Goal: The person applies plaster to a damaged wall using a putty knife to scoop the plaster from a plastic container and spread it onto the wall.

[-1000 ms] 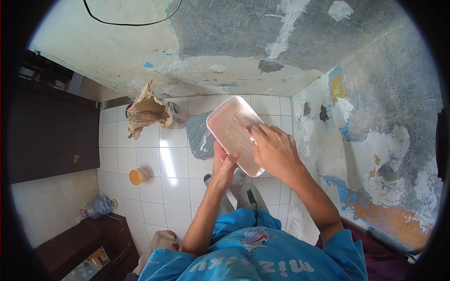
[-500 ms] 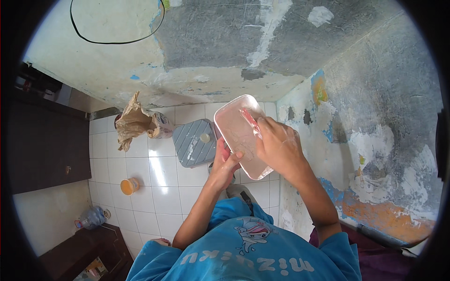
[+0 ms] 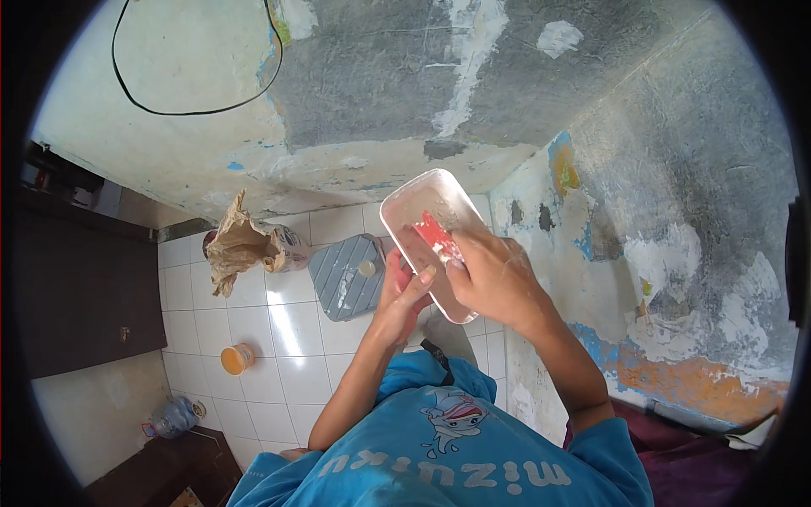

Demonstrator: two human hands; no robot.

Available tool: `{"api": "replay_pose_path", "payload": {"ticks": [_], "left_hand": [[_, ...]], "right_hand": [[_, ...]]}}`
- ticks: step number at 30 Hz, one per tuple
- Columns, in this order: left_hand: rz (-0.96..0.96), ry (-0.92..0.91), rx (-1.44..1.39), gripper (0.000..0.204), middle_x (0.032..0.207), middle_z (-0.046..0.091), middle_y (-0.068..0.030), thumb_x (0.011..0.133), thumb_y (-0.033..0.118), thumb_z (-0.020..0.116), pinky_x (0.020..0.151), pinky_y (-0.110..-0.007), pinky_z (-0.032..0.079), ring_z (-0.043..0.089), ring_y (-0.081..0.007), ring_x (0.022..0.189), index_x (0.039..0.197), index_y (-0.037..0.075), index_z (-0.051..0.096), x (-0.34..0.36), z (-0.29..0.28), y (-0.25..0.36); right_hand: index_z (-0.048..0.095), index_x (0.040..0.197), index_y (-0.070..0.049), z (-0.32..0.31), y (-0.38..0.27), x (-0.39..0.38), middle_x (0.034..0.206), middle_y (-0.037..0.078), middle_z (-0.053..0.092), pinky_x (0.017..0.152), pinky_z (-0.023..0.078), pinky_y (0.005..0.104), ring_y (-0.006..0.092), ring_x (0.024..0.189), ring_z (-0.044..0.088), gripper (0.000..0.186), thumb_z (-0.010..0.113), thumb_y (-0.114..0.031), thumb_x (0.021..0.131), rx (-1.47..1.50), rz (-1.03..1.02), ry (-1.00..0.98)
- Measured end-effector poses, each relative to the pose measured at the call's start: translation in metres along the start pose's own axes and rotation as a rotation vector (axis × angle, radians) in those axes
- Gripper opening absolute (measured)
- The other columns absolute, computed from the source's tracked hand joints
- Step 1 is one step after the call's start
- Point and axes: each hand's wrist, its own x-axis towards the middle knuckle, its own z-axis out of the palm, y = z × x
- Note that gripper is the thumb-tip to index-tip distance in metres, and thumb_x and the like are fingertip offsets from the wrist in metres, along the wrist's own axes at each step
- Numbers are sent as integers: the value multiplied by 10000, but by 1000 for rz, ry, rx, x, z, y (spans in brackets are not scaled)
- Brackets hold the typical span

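My left hand (image 3: 401, 300) grips a pale, rounded rectangular tray (image 3: 452, 193) by its left edge, thumb over the rim. A thin, whitish coating is on the inside of the tray. My right hand (image 3: 490, 279) is closed on a red scraper (image 3: 432, 233) with white residue on it, its flat end inside the tray. Just left of the tray, a grey ridged container (image 3: 334, 283) with a round cap sits on the tiled floor, smeared with white.
An open paper sack (image 3: 232, 253) stands by the patched back wall (image 3: 363, 76). An orange tub (image 3: 237, 359) and a water jug (image 3: 173, 417) are at left, near dark furniture (image 3: 89, 287). A scraped wall (image 3: 684, 237) runs along the right. A black cable (image 3: 193, 112) hangs at top left.
My right hand has turned the scraper, so more of its red face shows, and moved it lower in the tray. The view has shifted, bringing more back wall into sight.
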Motion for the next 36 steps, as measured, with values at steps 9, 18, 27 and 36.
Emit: {"api": "replay_pose_path", "payload": {"ticks": [9, 18, 27, 36], "left_hand": [[79, 38, -50, 928, 1505, 414, -172, 882, 334, 779, 1086, -500, 465, 462, -316, 1392, 1552, 123, 171, 26, 46, -16], [112, 108, -57, 915, 1523, 408, -134, 888, 416, 746, 1107, -548, 448, 455, -323, 1411, 1584, 177, 202, 61, 90, -55], [172, 108, -66, 957, 1548, 376, -136, 890, 428, 739, 1115, -531, 444, 436, -322, 1424, 1602, 139, 168, 70, 139, -71], [226, 120, -74, 880, 1544, 386, -152, 912, 398, 722, 1112, -512, 446, 456, -317, 1412, 1572, 113, 214, 81, 154, -67]], "right_hand": [[605, 979, 13, -37, 51, 16, 943, 200, 664, 747, 549, 530, 435, 830, 680, 158, 615, -90, 859, -168, -143, 149], [606, 973, 0, -55, 105, -5, 907, 187, 663, 725, 542, 520, 434, 798, 669, 148, 604, -118, 885, 23, -169, 16], [602, 938, 8, -85, 142, -2, 891, 201, 656, 748, 525, 525, 439, 832, 659, 134, 597, -117, 892, 61, -279, 16], [658, 1017, 43, -113, 154, 10, 992, 187, 686, 701, 604, 454, 368, 828, 728, 211, 613, -64, 842, -281, -317, 66]]}}
